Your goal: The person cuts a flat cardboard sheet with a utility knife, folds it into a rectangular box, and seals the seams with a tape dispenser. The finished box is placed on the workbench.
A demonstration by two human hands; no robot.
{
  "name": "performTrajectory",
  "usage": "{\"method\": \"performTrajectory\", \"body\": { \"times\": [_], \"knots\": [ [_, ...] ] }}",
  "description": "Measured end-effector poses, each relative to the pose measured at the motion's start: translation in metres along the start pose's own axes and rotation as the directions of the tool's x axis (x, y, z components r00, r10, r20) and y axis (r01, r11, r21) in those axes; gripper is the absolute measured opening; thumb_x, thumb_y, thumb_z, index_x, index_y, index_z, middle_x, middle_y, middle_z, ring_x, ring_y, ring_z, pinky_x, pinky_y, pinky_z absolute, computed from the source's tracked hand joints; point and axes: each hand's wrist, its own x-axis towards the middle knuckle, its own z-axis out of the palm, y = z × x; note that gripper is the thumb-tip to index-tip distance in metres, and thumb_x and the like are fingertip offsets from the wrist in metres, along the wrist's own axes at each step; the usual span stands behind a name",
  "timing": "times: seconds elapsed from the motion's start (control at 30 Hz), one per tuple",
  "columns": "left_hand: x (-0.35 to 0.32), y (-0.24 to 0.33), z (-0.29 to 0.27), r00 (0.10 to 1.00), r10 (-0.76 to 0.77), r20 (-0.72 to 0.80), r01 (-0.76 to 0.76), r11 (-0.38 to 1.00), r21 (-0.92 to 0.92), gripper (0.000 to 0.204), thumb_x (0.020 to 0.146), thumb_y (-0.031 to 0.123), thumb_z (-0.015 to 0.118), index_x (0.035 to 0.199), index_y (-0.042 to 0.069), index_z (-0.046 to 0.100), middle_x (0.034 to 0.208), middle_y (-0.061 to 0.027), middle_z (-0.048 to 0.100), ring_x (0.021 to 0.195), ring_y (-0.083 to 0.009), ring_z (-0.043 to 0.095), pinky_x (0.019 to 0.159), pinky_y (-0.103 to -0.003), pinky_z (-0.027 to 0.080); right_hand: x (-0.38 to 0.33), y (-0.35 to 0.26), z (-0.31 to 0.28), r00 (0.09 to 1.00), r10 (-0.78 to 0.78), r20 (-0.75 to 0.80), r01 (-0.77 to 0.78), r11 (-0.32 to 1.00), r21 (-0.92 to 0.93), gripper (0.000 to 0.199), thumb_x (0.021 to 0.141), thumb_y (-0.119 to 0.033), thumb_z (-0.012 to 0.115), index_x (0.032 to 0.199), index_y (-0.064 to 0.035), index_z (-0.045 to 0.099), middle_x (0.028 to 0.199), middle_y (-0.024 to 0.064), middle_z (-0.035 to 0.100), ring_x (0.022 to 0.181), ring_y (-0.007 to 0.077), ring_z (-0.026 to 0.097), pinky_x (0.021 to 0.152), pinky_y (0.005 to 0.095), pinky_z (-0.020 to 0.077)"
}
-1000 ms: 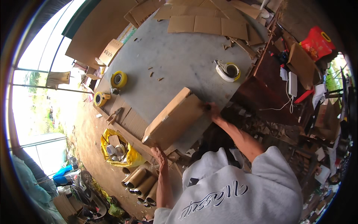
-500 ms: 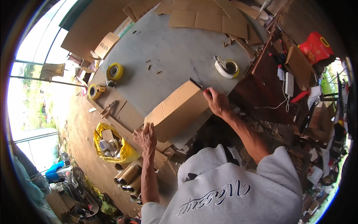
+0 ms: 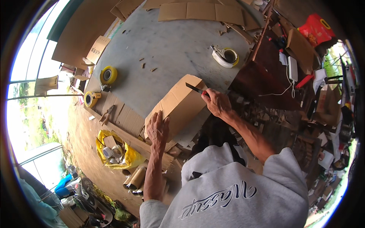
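Note:
A long brown cardboard box point(image 3: 176, 102) lies aslant at the near edge of the grey tabletop. My left hand point(image 3: 157, 127) rests on its near left end, fingers stretched over the top face and thumb apart. In my right hand point(image 3: 218, 102) is a utility knife point(image 3: 195, 89) with a dark blade and a bit of red at the handle. The fingers are closed round it, and the blade lies over the box's far right end. Whether its edge touches the cardboard I cannot tell.
Tape rolls point(image 3: 108, 75) stand at the table's left, and a tape dispenser point(image 3: 227, 57) at its right. Pliers point(image 3: 107, 114) lie on the left edge. Flattened cardboard point(image 3: 201, 11) covers the far side. A yellow bag point(image 3: 133, 159) of rolls sits below, beside cardboard tubes point(image 3: 135, 178).
My left hand has shifted from the box's end corner onto its top face. The knife in my right hand has swung into view over the far end. The whole view has shifted slightly.

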Motion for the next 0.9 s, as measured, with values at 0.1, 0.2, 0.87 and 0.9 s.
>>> {"method": "performTrajectory", "body": {
  "times": [0.1, 0.2, 0.87, 0.9],
  "knots": [
    [-0.002, -0.002, 0.001, 1.0, 0.012, 0.002, -0.012, 1.0, -0.009, 0.049, 0.093, 0.038, 0.07, 0.131, 0.007, 0.068, 0.134, -0.0168, 0.067, 0.12, -0.038, 0.063, 0.102, -0.048, 0.05, 0.003, 0.003, -0.002, 1.0, -0.003, 0.016, 0.004, 1.0, -0.028, 0.026, 0.101, -0.031, 0.063, 0.101, -0.0048, 0.061, 0.089, 0.0204, 0.071, 0.08, 0.042, 0.071, 0.07, 0.0498, 0.0578],
    [-0.002, -0.008, 0.003, 0.999, 0.032, -0.018, -0.032, 0.999, -0.006, 0.048, 0.093, 0.039, 0.07, 0.129, 0.007, 0.069, 0.132, -0.0161, 0.068, 0.118, -0.0374, 0.064, 0.1, -0.048, 0.051, 0.01, 0.005, -0.009, 0.999, -0.024, 0.045, 0.027, 0.997, -0.07, 0.027, 0.1, -0.033, 0.063, 0.101, -0.006, 0.062, 0.089, 0.0207, 0.072, 0.079, 0.0415, 0.072, 0.069, 0.05, 0.058],
    [-0.066, -0.009, 0.002, 0.879, -0.147, -0.453, 0.144, 0.989, -0.042, 0.076, 0.091, 0.038, 0.077, 0.151, 0.003, 0.044, 0.149, -0.0254, 0.046, 0.136, -0.0415, 0.045, 0.114, -0.053, 0.034, -0.033, 0.144, 0.061, 0.964, 0.166, -0.21, -0.131, 0.977, 0.168, 0.026, 0.09, -0.028, 0.078, 0.105, -0.0071, 0.071, 0.105, 0.0178, 0.073, 0.099, 0.0373, 0.07, 0.085, 0.045, 0.0554],
    [-0.093, -0.03, 0.022, 0.835, -0.278, -0.476, 0.281, 0.957, -0.065, 0.076, 0.093, 0.04, 0.075, 0.15, 0.001, 0.044, 0.145, -0.0247, 0.05, 0.132, -0.0392, 0.049, 0.112, -0.053, 0.037, -0.03, 0.145, 0.084, 0.962, 0.273, -0.013, -0.222, 0.806, 0.548, 0.025, 0.091, -0.026, 0.076, 0.106, -0.0064, 0.072, 0.106, 0.0185, 0.072, 0.101, 0.0348, 0.069, 0.087, 0.0428, 0.0542]
  ]
}}
